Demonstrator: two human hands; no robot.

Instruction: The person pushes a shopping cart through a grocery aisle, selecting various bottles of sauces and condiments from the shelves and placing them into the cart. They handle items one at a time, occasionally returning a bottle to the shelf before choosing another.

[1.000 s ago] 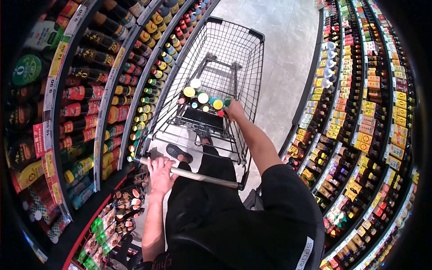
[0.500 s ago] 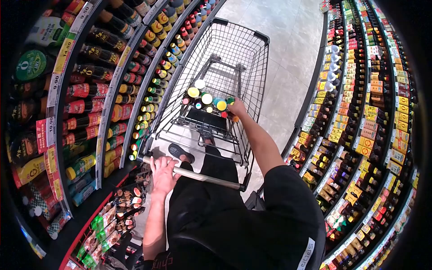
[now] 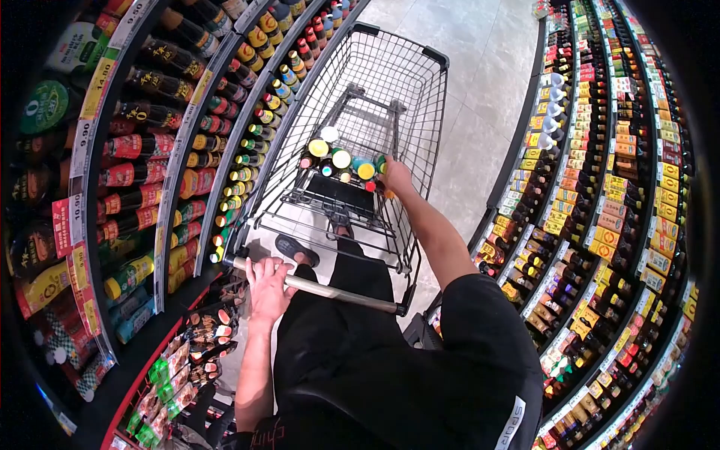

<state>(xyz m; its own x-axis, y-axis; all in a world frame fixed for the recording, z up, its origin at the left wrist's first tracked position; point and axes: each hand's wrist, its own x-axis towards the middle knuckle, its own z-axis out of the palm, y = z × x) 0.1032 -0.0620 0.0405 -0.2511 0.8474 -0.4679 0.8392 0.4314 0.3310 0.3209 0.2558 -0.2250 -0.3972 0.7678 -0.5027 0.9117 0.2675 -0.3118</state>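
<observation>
My left hand (image 3: pixel 268 289) rests over the left part of the shopping cart's handle (image 3: pixel 345 293), its fingers curled across the bar. Inside the cart (image 3: pixel 441 97), my right hand (image 3: pixel 397 178) is closed around a green-capped bottle (image 3: pixel 381 163) at the right end of a group of containers. My palm and fingers hide most of that bottle. Beside it stand a yellow lid (image 3: pixel 366 172), another yellow lid (image 3: pixel 341 158) and a white lid (image 3: pixel 329 134), seen from above. A red cap (image 3: pixel 370 186) shows just below my right hand.
Shelves of sauce bottles (image 3: pixel 154 146) with price strips run close along the cart's left side. Another long shelf (image 3: pixel 577 225) of bottles and jars stands to the right, across the tiled floor (image 3: pixel 469 127). Hanging packets (image 3: pixel 169 386) are at the lower left.
The cart and its containers appear slightly further left and up in view. My right hand stays at the green-capped bottle, and my left hand remains on the handle.
</observation>
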